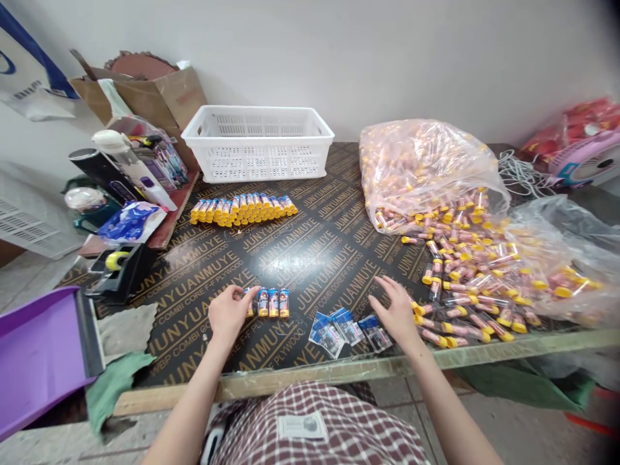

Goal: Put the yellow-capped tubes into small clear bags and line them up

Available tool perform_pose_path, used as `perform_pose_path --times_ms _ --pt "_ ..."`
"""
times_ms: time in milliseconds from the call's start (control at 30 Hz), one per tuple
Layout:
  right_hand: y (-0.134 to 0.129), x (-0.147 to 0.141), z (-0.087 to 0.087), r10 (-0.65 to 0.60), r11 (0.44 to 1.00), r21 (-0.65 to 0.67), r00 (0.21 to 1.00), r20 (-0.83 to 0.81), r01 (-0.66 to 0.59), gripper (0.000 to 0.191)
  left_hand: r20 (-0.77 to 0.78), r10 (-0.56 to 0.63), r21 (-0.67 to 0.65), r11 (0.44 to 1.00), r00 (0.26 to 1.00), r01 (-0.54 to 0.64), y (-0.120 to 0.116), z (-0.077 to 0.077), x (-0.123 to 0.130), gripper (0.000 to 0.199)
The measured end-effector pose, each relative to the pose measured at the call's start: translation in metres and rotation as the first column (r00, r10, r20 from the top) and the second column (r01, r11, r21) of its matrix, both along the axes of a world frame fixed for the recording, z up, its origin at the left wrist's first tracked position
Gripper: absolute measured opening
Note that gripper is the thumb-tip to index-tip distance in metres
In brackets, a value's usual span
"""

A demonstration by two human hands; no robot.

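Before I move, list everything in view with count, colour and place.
Table: one, black, centre
Basket: one, white, back
Stacked cylinders: many, blue-yellow, before basket
Row cylinders: about four, blue-yellow, by left hand
Packets: at least three, blue-clear, near edge
Full bag: one, pinkish, back right
Tubes: uncountable, pink-yellow, right
Clear bag: one, colourless, far right
Fan: one, pink, far right
Box: one, brown, back left
Tape dispenser: one, black, left
Dustpan: one, purple, far left
Other clutter: mixed, uncountable, left
Left hand: one, bare, at row
Right hand: one, bare, beside packets
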State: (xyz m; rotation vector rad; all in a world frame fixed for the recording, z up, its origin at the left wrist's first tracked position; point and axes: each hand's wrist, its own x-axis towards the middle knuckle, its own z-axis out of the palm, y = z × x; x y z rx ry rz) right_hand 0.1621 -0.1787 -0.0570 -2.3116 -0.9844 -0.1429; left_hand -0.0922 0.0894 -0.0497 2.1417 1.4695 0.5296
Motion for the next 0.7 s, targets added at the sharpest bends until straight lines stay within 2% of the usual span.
perform_pose_path --times_ms 33,67,100,167,233,267,300,367,433,500,600,700 --pt "-0.008 0.01 -0.003 -0.07 0.994 -0.075 0.996 0.057 0.074 0.043 0.032 -0.032 0.034 0.999 0.999 0.031 -0.013 0.003 0.006 0.04" --pt "-0.015 0.019 -0.006 -0.139 0.974 -0.166 0.985 0.106 0.156 0.043 0.063 -0.115 0.045 0.993 0.991 0.113 -0.028 0.006 0.012 0.038" --pt "-0.023 0.026 -0.009 -0.189 0.938 -0.267 0.971 0.146 0.223 0.044 0.076 -0.243 0.026 0.97 0.967 0.242 -0.045 0.008 0.02 0.035" --pt "-0.034 0.036 -0.013 -0.256 0.841 -0.436 0.945 0.202 0.321 0.042 0.047 -0.519 -0.062 0.851 0.854 0.521 -0.078 0.011 0.035 0.027" --pt "-0.042 0.042 -0.017 -0.276 0.779 -0.514 0.932 0.235 0.36 0.036 -0.067 -0.634 -0.136 0.77 0.77 0.623 -0.103 0.01 0.049 0.026" --pt "-0.044 0.043 -0.019 -0.274 0.776 -0.516 0.93 0.244 0.364 0.034 -0.124 -0.662 -0.169 0.748 0.74 0.641 -0.111 0.009 0.054 0.026" --pt "-0.045 0.044 -0.021 -0.267 0.791 -0.497 0.932 0.243 0.356 0.033 -0.172 -0.674 -0.19 0.739 0.719 0.647 -0.116 0.008 0.059 0.026" --pt "-0.045 0.044 -0.024 -0.251 0.858 -0.406 0.946 0.205 0.315 0.033 -0.222 -0.683 -0.207 0.73 0.696 0.651 -0.119 0.006 0.063 0.021" --pt "-0.043 0.043 -0.022 -0.231 0.931 -0.258 0.964 0.128 0.258 0.037 -0.219 -0.69 -0.197 0.724 0.69 0.661 -0.116 0.004 0.064 0.014" --pt "-0.037 0.037 -0.017 -0.193 0.975 -0.102 0.98 0.054 0.198 0.041 -0.197 -0.699 -0.187 0.715 0.687 0.674 -0.113 0.003 0.063 0.01" --pt "-0.023 0.023 -0.004 -0.107 0.993 0.054 0.994 -0.032 0.108 0.044 -0.187 -0.714 -0.182 0.7 0.674 0.691 -0.112 0.001 0.062 0.012" --pt "-0.006 0.002 0.01 -0.046 0.984 0.162 0.984 -0.169 0.074 0.044 -0.202 -0.718 -0.188 0.696 0.666 0.693 -0.113 -0.001 0.061 0.013"
